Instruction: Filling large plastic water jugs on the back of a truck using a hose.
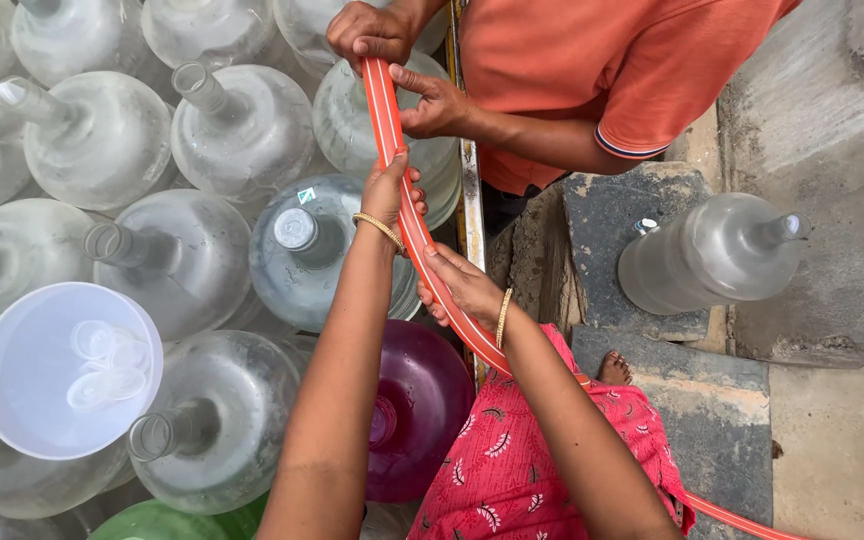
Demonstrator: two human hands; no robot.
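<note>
An orange hose with pale stripes [389, 122] runs from the top centre down past my arms to the lower right. My left hand [389, 190], with a gold bracelet at the wrist, grips the hose from the left. Just below it, my right hand [464, 288], also wearing a gold bracelet, holds the hose from underneath. Another person in an orange shirt [592, 60] grips the hose's upper end with both hands [402, 70]. Below my hands sit a purple jug [422, 400] and several clear large water jugs [242, 125].
A white funnel [62, 365] rests on a jug at the left. A green jug [167, 522] shows at the bottom edge. One clear jug [712, 252] stands alone on grey stone slabs [632, 200] at the right. My pink patterned garment [522, 460] hangs below.
</note>
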